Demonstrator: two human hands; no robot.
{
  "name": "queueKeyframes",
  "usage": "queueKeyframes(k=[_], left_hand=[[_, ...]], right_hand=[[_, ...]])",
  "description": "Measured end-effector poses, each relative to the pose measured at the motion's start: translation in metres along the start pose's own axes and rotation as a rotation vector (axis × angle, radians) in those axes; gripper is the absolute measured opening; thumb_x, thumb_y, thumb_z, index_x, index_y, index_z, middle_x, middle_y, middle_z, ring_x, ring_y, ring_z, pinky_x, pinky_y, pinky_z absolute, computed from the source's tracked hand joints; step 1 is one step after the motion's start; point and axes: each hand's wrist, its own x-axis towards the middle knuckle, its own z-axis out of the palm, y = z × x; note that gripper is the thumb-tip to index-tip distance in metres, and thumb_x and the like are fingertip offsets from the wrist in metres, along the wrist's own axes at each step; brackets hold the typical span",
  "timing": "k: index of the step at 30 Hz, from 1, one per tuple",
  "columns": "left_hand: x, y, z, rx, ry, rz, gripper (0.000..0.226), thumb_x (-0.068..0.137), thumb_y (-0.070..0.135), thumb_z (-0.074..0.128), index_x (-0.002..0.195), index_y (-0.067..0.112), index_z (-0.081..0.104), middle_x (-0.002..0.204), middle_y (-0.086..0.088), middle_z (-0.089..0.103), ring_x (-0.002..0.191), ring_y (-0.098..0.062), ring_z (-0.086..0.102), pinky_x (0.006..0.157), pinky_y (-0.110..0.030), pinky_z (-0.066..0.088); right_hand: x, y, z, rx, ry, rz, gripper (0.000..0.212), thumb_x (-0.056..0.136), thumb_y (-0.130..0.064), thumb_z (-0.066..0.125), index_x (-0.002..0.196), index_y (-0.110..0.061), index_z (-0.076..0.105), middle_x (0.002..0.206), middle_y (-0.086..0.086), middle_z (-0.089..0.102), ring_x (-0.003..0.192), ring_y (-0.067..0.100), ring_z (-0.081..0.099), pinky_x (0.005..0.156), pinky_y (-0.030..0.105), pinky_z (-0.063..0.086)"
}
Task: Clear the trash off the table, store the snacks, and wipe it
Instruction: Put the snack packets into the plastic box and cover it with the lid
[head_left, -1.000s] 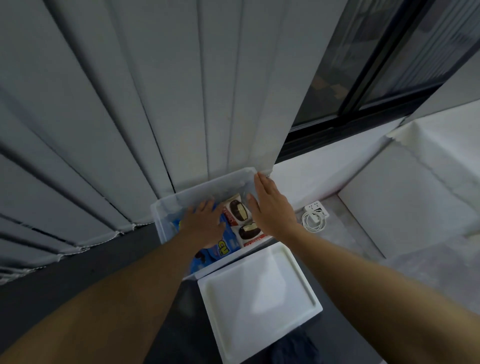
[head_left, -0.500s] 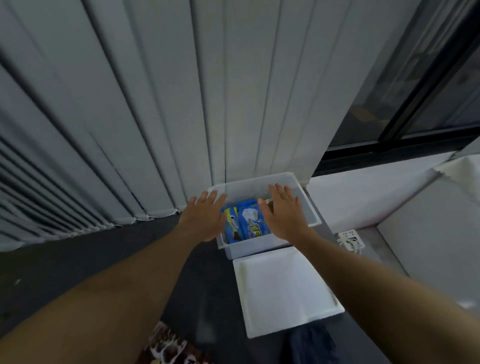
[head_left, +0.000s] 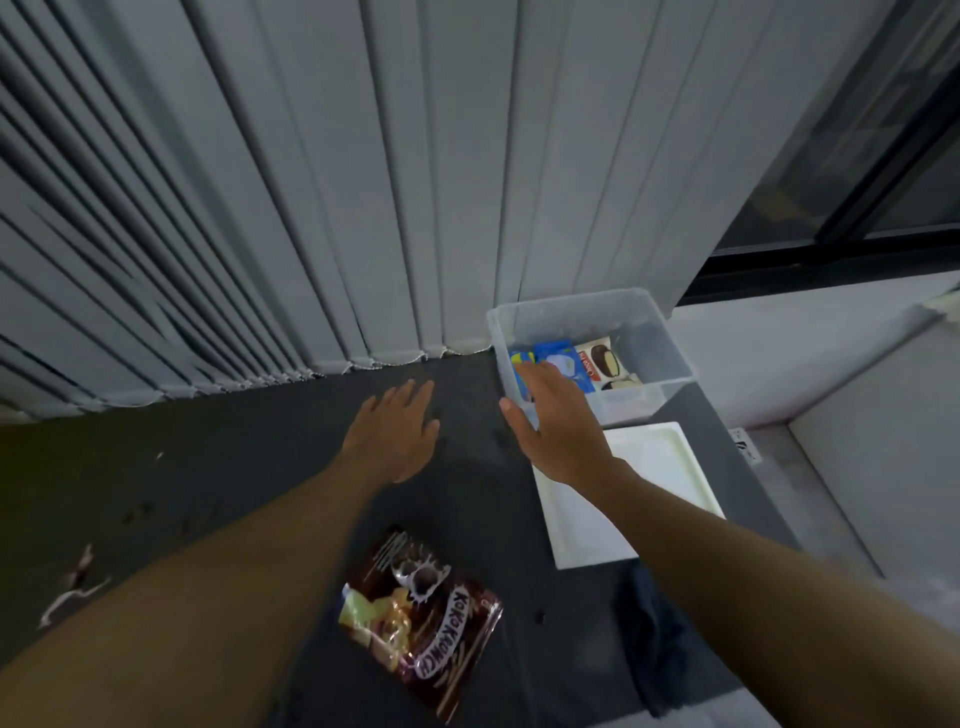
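Fingers (head_left: 417, 396) of left hand (head_left: 395, 434) and right hand (head_left: 561, 423) straight, empty; brown bag (head_left: 426, 623) lettered "KOKO KRUNCH".

— Hands?
— Two: left hand (head_left: 397, 436), right hand (head_left: 556, 421).
— Containers?
— One clear bin (head_left: 571, 299), just beyond the right hand's fingertips. One white lid (head_left: 660, 467), just beside the right wrist.
— Packets inside?
— Four, by the look: two blue packets (head_left: 563, 358) at the right fingertips, and two white-and-red packets (head_left: 605, 359) further right of them.
— Loose bags?
— One brown cereal bag (head_left: 426, 618), nearer than the left hand, beside its forearm.
— Cloths?
— One dark cloth (head_left: 654, 644), beneath the right forearm.
— Scraps?
— Two pale scraps (head_left: 67, 597), well left of the left forearm. A few dark specks nearer the left hand, too small to count.
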Motion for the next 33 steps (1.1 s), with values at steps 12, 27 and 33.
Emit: queueKeyframes(k=[12,27,33], left_hand=[[-0.068,-0.054,0.095,-0.149,-0.393,-0.069,0.075,0.101,0.041,0.043,0.158,0.018,0.0,0.164,-0.012,0.007,0.149,-0.034,0.015,0.119,-0.046,0.023],[-0.087,-0.058,0.111,-0.263,-0.292,-0.044,0.062,0.095,0.021,0.054,0.148,0.009,0.024,0.139,-0.02,0.05,0.125,-0.037,0.05,0.102,-0.04,0.043],[-0.083,-0.04,0.071,-0.378,-0.182,0.012,0.054,0.095,0.016,0.056,0.143,0.011,0.031,0.129,-0.015,0.057,0.117,-0.032,0.055,0.087,-0.028,0.041]], right_hand=[[-0.118,-0.014,0.078,-0.025,-0.437,0.241,0.054,0.082,-0.063,0.062,0.117,-0.022,0.055,0.111,-0.002,0.059,0.1,0.019,0.06,0.085,0.034,0.05],[-0.159,-0.032,0.083,0.034,-0.563,0.471,0.033,0.079,-0.036,0.078,0.093,-0.019,0.053,0.093,-0.002,0.057,0.085,0.016,0.055,0.067,0.028,0.04],[-0.142,-0.033,0.052,0.212,-0.314,0.611,0.026,0.074,-0.023,0.079,0.087,-0.022,0.056,0.087,-0.003,0.061,0.084,0.018,0.062,0.066,0.03,0.052]])
